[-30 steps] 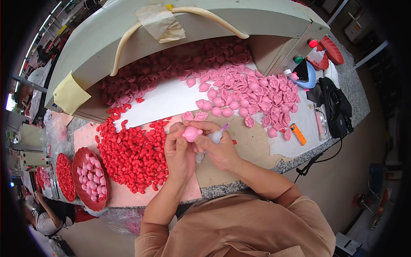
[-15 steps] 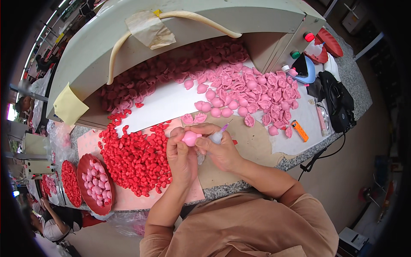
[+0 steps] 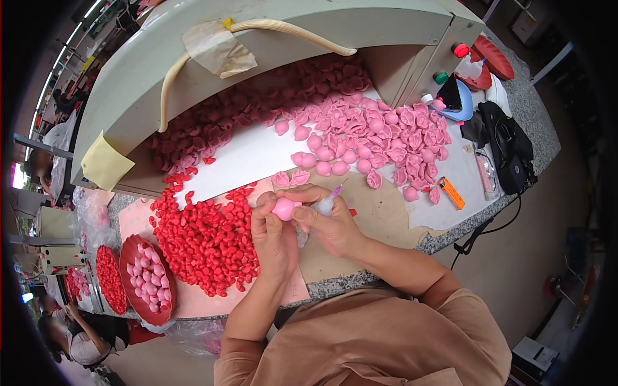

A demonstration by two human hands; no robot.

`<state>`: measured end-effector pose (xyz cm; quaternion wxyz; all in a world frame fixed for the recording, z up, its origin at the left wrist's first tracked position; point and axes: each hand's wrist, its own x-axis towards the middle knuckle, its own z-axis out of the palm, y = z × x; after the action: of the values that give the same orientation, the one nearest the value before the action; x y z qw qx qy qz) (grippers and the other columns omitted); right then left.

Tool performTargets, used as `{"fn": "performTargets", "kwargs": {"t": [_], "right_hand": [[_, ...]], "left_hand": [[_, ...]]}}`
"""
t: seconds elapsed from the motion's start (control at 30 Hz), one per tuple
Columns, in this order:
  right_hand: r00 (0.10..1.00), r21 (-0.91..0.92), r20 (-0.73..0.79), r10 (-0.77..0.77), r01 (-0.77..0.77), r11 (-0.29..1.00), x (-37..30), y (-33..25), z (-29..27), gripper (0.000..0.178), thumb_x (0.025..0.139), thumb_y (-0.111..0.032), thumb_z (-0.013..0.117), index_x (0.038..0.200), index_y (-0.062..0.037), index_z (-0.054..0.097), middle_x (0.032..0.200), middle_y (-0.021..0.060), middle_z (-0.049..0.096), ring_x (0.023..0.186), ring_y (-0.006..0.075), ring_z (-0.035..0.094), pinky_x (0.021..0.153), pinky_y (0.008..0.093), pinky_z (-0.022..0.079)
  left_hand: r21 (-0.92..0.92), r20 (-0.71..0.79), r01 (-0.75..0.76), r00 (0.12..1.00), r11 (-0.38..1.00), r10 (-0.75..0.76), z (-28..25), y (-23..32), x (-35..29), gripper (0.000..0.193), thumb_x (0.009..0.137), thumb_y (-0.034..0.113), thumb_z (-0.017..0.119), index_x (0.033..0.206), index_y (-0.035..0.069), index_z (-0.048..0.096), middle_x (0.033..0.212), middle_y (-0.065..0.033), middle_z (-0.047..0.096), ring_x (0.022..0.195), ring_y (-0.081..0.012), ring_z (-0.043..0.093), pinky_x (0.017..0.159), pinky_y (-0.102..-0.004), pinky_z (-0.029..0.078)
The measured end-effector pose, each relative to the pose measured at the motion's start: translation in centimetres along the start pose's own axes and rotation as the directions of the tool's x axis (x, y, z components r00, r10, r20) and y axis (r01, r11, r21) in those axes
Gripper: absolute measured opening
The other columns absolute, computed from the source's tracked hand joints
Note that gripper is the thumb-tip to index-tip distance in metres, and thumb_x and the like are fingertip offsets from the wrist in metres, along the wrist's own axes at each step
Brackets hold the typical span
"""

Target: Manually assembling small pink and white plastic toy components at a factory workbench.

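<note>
My left hand pinches a round, smooth pink plastic piece between thumb and fingers. Close against it, my right hand is closed around a small translucent squeeze bottle with a purple needle tip, which points up and away to the right. My right fingertips also reach the pink piece. Beyond my hands, two hollow pink shells lie on brown paper. A large heap of small red pieces spreads just left of my left hand.
A grey machine hood arches over more pink pieces. At left, a red dish holds pink rounds with red bits. An orange lighter, black bag and blue tray lie right. Another person sits far left.
The view has shifted slightly. Both hands keep the same hold on the pink piece and the squeeze bottle, with hardly any visible movement.
</note>
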<state>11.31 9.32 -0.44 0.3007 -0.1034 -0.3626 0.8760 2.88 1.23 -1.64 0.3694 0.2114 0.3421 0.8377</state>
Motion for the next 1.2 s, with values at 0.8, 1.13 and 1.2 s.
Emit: {"fn": "performTargets", "kwargs": {"t": [0.8, 1.13, 1.2], "right_hand": [[0.948, -0.391, 0.125, -0.292, 0.318, 0.864, 0.8, -1.6, -0.5, 0.035, 0.076, -0.002, 0.071, 0.108, -0.0020, 0.059, 0.108, 0.0062, 0.055, 0.082, 0.0080, 0.055, 0.073, 0.0212, 0.046], [0.907, -0.725, 0.258, -0.334, 0.410, 0.553, 1.0, -2.6, -1.3, 0.035, 0.074, -0.001, 0.070, 0.108, -0.0039, 0.061, 0.105, 0.0053, 0.053, 0.080, 0.0086, 0.054, 0.070, 0.0228, 0.045], [0.943, -0.698, 0.229, -0.243, 0.333, 0.633, 1.2, -2.7, -1.7, 0.035, 0.077, -0.004, 0.069, 0.112, -0.0042, 0.060, 0.107, 0.0058, 0.053, 0.089, 0.0103, 0.054, 0.076, 0.0243, 0.045]], "left_hand": [[0.516, 0.266, -0.256, 0.955, 0.817, 0.132, -1.5, 1.0, 1.2, 0.037, 0.085, 0.018, 0.064, 0.115, 0.000, 0.053, 0.113, -0.0104, 0.054, 0.107, -0.0188, 0.050, 0.095, -0.0316, 0.038], [0.073, 0.149, 0.193, 0.968, 0.978, -0.202, -0.8, 0.9, 1.5, 0.035, 0.093, 0.021, 0.053, 0.124, 0.007, 0.044, 0.116, -0.0058, 0.053, 0.107, -0.0163, 0.052, 0.092, -0.0329, 0.042], [-0.028, 0.119, 0.269, 0.957, 0.963, -0.264, -0.4, 1.0, 1.7, 0.036, 0.093, 0.022, 0.052, 0.124, 0.007, 0.043, 0.113, -0.0059, 0.055, 0.106, -0.0157, 0.052, 0.091, -0.0319, 0.042]]}}
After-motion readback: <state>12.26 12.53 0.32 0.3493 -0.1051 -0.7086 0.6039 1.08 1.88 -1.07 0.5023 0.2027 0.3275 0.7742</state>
